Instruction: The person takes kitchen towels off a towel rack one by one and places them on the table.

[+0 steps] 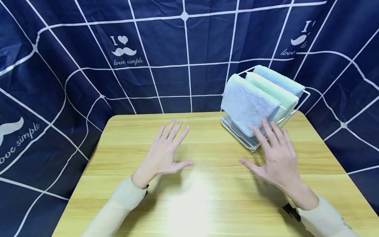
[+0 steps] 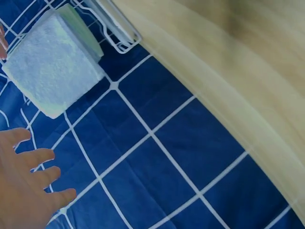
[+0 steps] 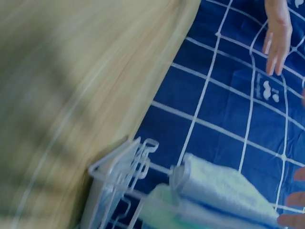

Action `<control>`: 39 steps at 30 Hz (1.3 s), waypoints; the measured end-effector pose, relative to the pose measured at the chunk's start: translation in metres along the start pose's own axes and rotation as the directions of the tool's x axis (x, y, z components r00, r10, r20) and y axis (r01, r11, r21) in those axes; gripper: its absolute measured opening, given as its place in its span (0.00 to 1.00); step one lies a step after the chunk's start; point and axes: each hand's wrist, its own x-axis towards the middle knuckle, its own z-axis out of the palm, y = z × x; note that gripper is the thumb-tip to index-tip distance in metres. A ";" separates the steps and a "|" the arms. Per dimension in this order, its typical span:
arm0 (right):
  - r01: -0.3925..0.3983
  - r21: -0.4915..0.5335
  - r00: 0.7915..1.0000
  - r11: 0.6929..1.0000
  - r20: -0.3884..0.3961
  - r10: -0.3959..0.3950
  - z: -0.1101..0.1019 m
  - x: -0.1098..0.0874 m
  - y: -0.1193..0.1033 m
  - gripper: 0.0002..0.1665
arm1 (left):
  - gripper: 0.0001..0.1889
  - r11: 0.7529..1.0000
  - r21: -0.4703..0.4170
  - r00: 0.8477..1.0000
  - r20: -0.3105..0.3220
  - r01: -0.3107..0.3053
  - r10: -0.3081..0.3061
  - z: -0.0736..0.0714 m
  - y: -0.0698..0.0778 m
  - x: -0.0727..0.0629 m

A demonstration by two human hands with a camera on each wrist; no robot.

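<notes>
Towels (image 1: 262, 98) hung on a white wire rack (image 1: 291, 113), both hands empty

Three of them stood in a row at the back right of the wooden table (image 1: 207, 141): a pale blue front towel (image 1: 248, 107), a mint towel (image 1: 270, 87) in the middle and a blue rear towel (image 1: 279, 78). A pale tray (image 1: 241, 133) sat at the rack's foot. Neither hand gripped anything. The left hand (image 1: 164, 149) was over the table, fingers straight and apart, well away from the rack. The right hand (image 1: 279, 156) was spread likewise, its fingertips by the lower part of the front towel; whether they touched it could not be told.

By their fluffy look, the towels would likely be light, soft and limp, neither slippery nor fragile. A pinch on a folded top edge, or on the front towel's loose lower corner, seemed the surest hold.

No label could be read on towels or rack. Only the navy cloth (image 1: 168, 79) behind bore writing: "I", a heart (image 1: 122, 39), a moustache (image 1: 124, 51) and "love simple", with partial repeats at left and right.
</notes>
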 end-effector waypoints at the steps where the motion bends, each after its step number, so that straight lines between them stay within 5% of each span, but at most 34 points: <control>1: 0.005 0.011 0.999 1.000 -0.043 -0.005 0.000 0.000 0.002 0.62 | 0.56 1.000 -0.003 1.000 -0.005 -0.008 0.008 -0.001 0.001 0.004; 7: -0.010 0.073 0.972 0.997 -0.233 0.026 -0.003 0.000 0.013 0.56 | 0.57 0.996 -0.021 0.996 -0.039 -0.083 0.082 -0.003 0.012 0.031; 13: -0.079 0.176 0.955 0.981 -0.271 0.125 -0.009 0.003 0.019 0.54 | 0.55 0.988 0.014 0.984 -0.092 -0.153 0.154 -0.006 0.023 0.061; 18: -0.141 0.344 0.923 0.928 -0.294 0.249 -0.014 0.010 0.023 0.48 | 0.50 0.983 0.031 0.978 -0.098 -0.182 0.184 -0.007 0.030 0.083; 21: -0.186 0.470 0.892 0.863 -0.289 0.349 -0.017 0.013 0.027 0.36 | 0.47 0.979 0.036 0.976 -0.085 -0.198 0.201 -0.005 0.036 0.097; 25: -0.245 0.642 0.840 0.726 -0.233 0.490 -0.020 0.014 0.036 0.23 | 0.44 0.973 0.044 0.968 -0.094 -0.228 0.231 -0.002 0.041 0.115; 28: -0.279 0.720 0.797 0.635 -0.195 0.571 -0.019 0.013 0.045 0.20 | 0.42 0.967 0.049 0.961 -0.107 -0.251 0.255 0.001 0.043 0.127; 33: -0.320 0.771 0.728 0.551 -0.172 0.663 -0.015 0.014 0.063 0.18 | 0.40 0.960 0.050 0.954 -0.104 -0.277 0.280 0.003 0.045 0.146; 35: -0.317 0.793 0.710 0.520 -0.165 0.685 -0.013 0.016 0.069 0.18 | 0.40 0.958 0.043 0.952 -0.105 -0.285 0.288 0.004 0.045 0.154; 39: -0.226 0.894 0.691 0.387 -0.133 0.711 -0.010 0.023 0.077 0.17 | 0.38 0.950 0.015 0.942 -0.130 -0.311 0.311 0.003 0.046 0.170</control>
